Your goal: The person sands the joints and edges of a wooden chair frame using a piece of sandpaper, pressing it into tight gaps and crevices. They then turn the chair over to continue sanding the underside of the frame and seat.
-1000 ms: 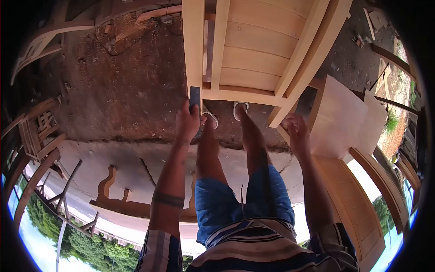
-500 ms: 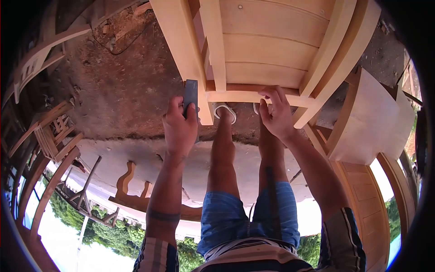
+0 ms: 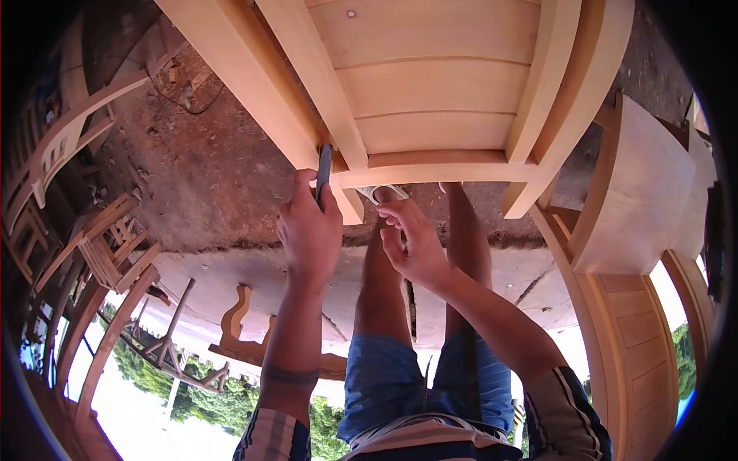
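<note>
We are gripping a dark grey flat block (image 3: 324, 175) in our left hand (image 3: 310, 230), pinching it between the thumb and fingers, and we are holding it with its narrow side turned toward us, at the lower end of the long left post (image 3: 250, 88) of a panelled wooden frame (image 3: 438, 84). The block is lying close along the post's inner edge, though we are not managing to tell exactly how much of its face is touching the wood. Our right hand (image 3: 415, 244) is hovering to the right of the left one, partly open, its fingers curling loosely and its thumb standing apart from them; it is sitting below the crossbar (image 3: 446, 170) in our view, in front of our own legs. The frame is stretching away from us, with an inner upright (image 3: 311, 81) running beside the left post and the crossbar joining the two sides near our feet. A light sandal (image 3: 393, 190) is showing just past the crossbar. Off to the right, a smooth curved wooden panel (image 3: 642, 196) is leaning near a second panelled piece (image 3: 634, 338). To the left, a slatted wooden chair (image 3: 108, 244) is standing well apart from our hands, and a wavy-edged wooden piece (image 3: 269, 353) is lying nearer our left forearm. Beneath everything, reddish dirt (image 3: 207, 161) is meeting a paler slab (image 3: 196, 280).
</note>
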`<action>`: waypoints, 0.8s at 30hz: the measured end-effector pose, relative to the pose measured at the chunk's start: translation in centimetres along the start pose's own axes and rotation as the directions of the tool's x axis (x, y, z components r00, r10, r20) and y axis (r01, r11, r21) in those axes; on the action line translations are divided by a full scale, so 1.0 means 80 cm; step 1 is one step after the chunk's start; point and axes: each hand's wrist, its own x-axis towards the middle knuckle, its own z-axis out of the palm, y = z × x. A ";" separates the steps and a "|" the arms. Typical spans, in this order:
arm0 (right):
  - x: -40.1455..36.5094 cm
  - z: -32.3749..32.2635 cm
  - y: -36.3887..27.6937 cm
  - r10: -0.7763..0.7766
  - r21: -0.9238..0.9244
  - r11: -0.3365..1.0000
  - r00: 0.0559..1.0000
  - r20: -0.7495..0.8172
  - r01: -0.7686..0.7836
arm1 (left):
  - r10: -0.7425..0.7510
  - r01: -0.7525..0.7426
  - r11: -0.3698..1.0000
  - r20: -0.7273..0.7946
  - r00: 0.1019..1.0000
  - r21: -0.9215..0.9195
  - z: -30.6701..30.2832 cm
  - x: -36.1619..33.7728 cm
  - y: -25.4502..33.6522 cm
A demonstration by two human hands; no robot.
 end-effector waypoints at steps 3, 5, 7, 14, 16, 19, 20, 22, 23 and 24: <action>0.009 -0.019 0.002 0.000 -0.058 0.998 1.000 -0.017 -0.001 | 0.011 -0.017 0.990 0.042 0.999 0.142 0.013 0.011 -0.002; 0.013 -0.024 0.008 -0.032 -0.082 0.996 0.999 -0.024 0.030 | 0.016 -0.023 0.994 0.064 0.998 0.104 0.019 0.012 -0.001; 0.014 -0.024 0.009 -0.039 -0.098 0.994 0.999 -0.014 0.038 | -0.006 0.007 1.000 0.105 0.994 -0.003 0.019 0.006 0.002; 0.022 -0.007 -0.002 0.015 -0.101 0.995 0.999 0.043 -0.011 | 0.117 -0.078 0.897 0.062 0.991 -0.436 0.042 -0.023 -0.034; 0.029 -0.006 -0.005 -0.006 -0.103 0.995 1.000 0.024 0.008 | 0.149 -0.137 0.893 -0.007 0.989 -0.429 0.032 -0.028 -0.033; 0.041 -0.011 -0.007 -0.051 -0.120 0.992 0.999 -0.006 0.050 | 0.083 -0.052 0.932 0.074 0.994 -0.358 0.008 -0.029 -0.014; 0.047 -0.013 -0.010 -0.054 -0.130 0.990 0.999 0.000 0.054 | 0.033 0.011 0.951 0.137 0.990 -0.310 0.005 -0.030 -0.008; 0.053 -0.011 -0.016 -0.033 -0.121 0.992 0.999 0.021 0.035 | 0.052 -0.019 0.958 0.110 0.993 -0.287 0.016 -0.027 -0.006; 0.055 -0.007 -0.019 -0.009 -0.103 0.995 0.999 0.036 0.013 | 0.066 -0.037 0.961 0.094 0.993 -0.275 0.021 -0.024 -0.008; 0.058 -0.004 -0.022 0.015 -0.086 0.996 0.999 0.049 -0.011 | 0.104 -0.076 0.968 0.106 0.989 -0.240 0.027 -0.023 -0.013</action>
